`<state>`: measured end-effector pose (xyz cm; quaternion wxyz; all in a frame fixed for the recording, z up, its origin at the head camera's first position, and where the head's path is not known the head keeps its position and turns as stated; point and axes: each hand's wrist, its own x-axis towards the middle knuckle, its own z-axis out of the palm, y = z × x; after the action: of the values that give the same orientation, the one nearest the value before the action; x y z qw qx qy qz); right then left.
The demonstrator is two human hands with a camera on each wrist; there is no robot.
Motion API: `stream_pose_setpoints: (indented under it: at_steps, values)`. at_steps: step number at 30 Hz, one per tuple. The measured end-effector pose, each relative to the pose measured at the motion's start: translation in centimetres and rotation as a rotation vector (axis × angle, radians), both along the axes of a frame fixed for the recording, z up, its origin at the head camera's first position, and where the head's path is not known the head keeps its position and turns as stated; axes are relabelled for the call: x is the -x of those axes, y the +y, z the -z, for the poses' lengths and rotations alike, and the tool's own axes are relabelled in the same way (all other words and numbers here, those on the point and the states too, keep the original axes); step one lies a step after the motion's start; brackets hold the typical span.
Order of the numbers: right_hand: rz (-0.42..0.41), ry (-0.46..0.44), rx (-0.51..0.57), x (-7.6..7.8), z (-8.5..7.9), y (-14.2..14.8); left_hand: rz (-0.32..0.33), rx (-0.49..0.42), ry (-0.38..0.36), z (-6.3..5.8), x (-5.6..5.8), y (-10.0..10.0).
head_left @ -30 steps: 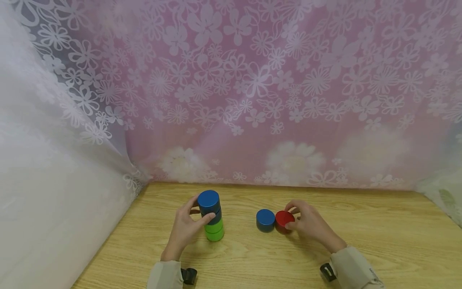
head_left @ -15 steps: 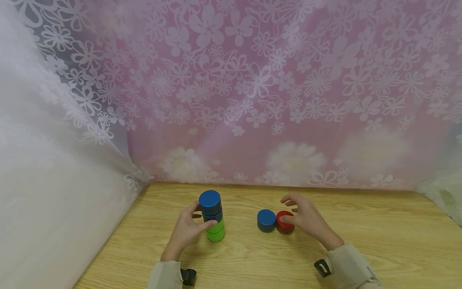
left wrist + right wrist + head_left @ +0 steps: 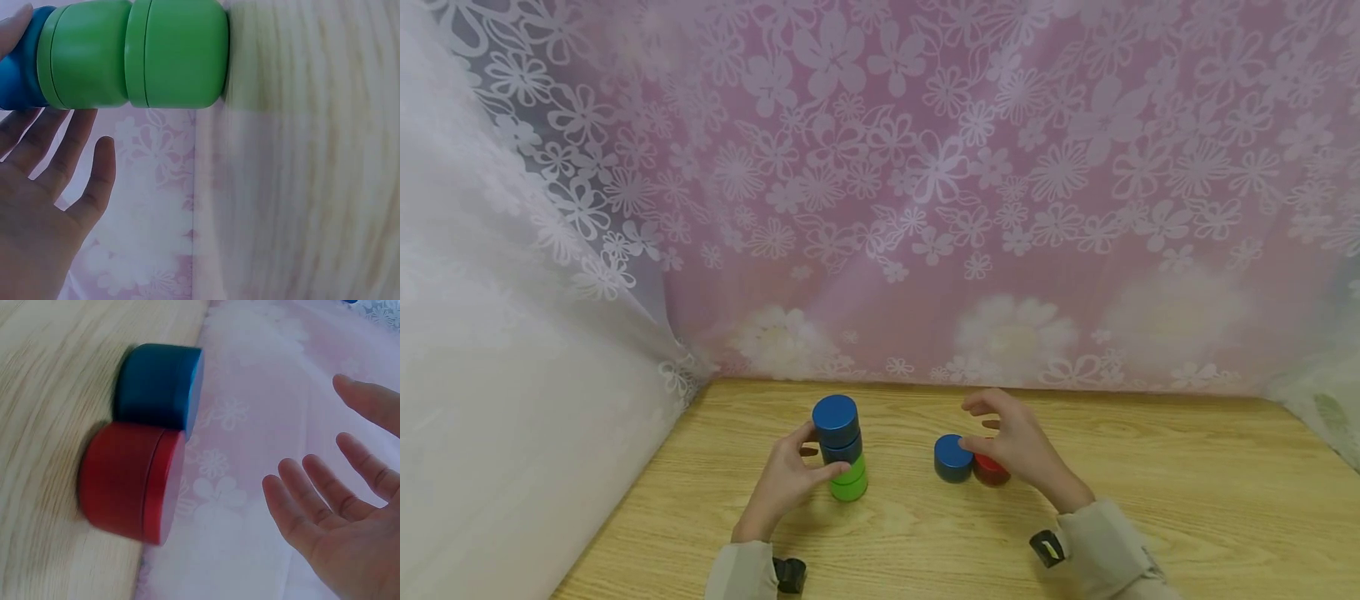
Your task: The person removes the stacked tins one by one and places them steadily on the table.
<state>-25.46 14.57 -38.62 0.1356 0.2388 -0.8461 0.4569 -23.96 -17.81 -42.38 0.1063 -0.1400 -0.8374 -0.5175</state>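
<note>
In the head view a stack of small round tins stands on the table, the upper ones blue (image 3: 837, 425) and the lower ones green (image 3: 850, 490). My left hand (image 3: 786, 483) holds the stack from the left, thumb at the front and fingers behind. In the left wrist view the thumb and fingertips lie on opposite sides of a blue tin (image 3: 24, 69), with two green tins (image 3: 178, 53) below it. My right hand (image 3: 1017, 446) hovers over a lone blue tin (image 3: 952, 468) and a red tin (image 3: 992, 473), which stand side by side. Its fingers are spread and touch neither.
The wooden table (image 3: 910, 542) reaches back to a pink floral curtain (image 3: 880, 208). A white cloth (image 3: 497, 400) hangs along the left side. Black bands with small devices are on both wrists.
My right hand has let go of the red tin, risen and moved left toward the lone blue tin. The left thumb has slid slightly down the stack.
</note>
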Motion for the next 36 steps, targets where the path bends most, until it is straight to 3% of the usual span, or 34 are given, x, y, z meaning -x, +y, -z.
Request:
stream_pose_setpoints:
  at_steps: [13, 36]
  values:
    - [-0.07, 0.049, 0.112, -0.1, -0.8, -2.4, 0.0, -0.006, 0.004, 0.3, 0.0, -0.1]
    - [-0.12, 0.045, 0.175, -0.7, -1.8, -6.3, -0.008, 0.012, 0.0, 0.2, 0.1, 0.1]
